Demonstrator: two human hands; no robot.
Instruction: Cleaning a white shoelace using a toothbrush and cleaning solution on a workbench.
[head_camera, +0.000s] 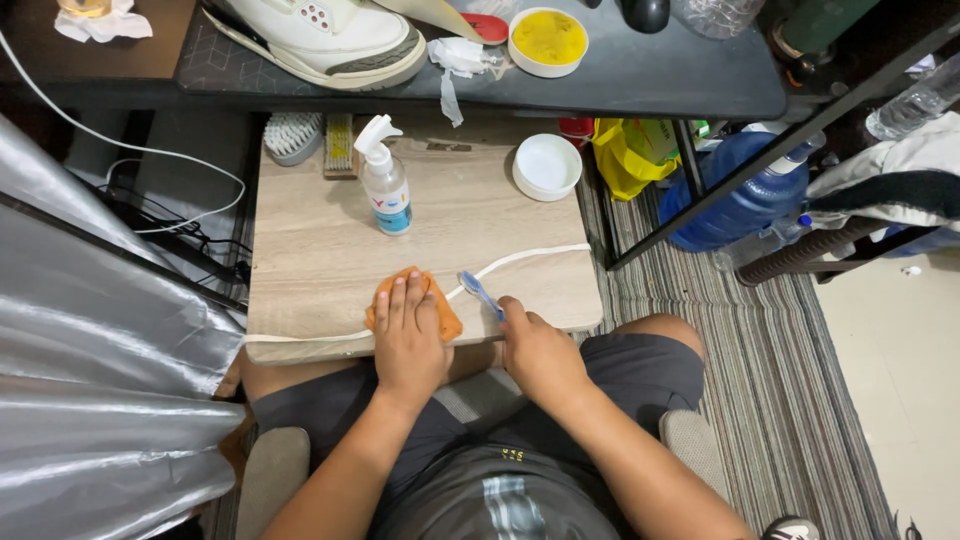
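While your left hand (408, 335) lies flat with fingers spread, it presses an orange cloth (440, 310) against the wooden board (320, 250) on your lap; nothing is clenched, the palm simply rests on the cloth. Your right hand (538, 350) is curled tight around the handle of a blue toothbrush (480, 292), whose head points toward ten o'clock from that fist and sits over a white shoelace (530, 255). The lace runs across the board from nine o'clock up to three o'clock, passing under the cloth, so its middle stretch is hidden. Most of the toothbrush handle is buried in your fist.

At twelve o'clock from your left hand stands a small spray bottle (385, 190) with a white trigger. A white round dish (546, 166) sits at one o'clock, near the board's far edge. Two scrub brushes (310, 140) lie at eleven o'clock, partly tucked under the dark shelf (650, 80). On that shelf a white sneaker (330, 40) is cut off by the top edge.
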